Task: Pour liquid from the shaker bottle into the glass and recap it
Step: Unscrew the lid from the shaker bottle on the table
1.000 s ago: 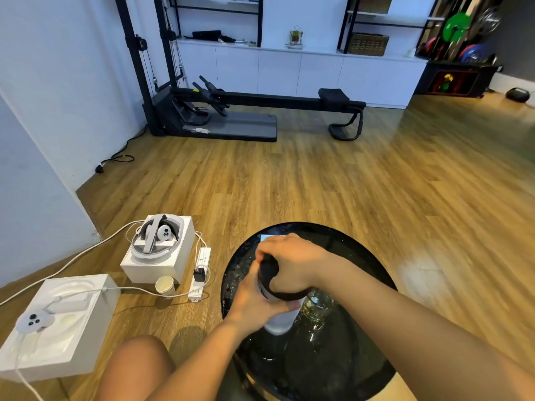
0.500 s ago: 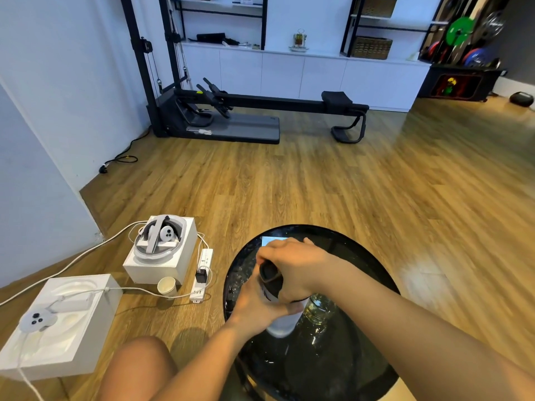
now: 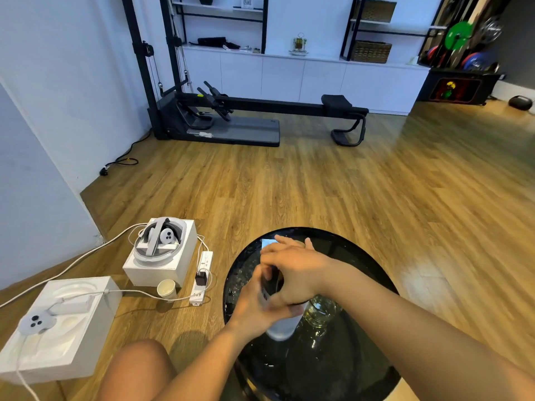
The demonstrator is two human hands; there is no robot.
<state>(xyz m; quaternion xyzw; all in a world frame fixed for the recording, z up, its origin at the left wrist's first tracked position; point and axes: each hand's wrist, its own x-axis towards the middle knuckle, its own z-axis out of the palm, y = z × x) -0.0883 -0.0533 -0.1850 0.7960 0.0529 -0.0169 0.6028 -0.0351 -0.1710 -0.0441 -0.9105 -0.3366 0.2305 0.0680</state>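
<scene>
A white shaker bottle [image 3: 282,328] with a black cap [image 3: 271,280] stands on the round black glass table [image 3: 373,273]. My left hand [image 3: 254,308] grips the bottle's body from the left. My right hand [image 3: 295,270] lies over the black cap, its thumb curled round the cap and its fingers stretched forward past it. Just right of the bottle stands a clear glass [image 3: 320,312] holding pale liquid, partly hidden under my right wrist.
On the floor to the left sit two white boxes, one with a VR headset [image 3: 159,238], one with a controller [image 3: 36,322]. A paper cup [image 3: 167,288] and a power strip [image 3: 201,277] with cables lie between them and the table. My knee [image 3: 136,369] is at bottom left.
My right hand has turned on the cap and its fingers have stretched out forward. The left hand keeps hold of the bottle. The camera has tilted slightly.
</scene>
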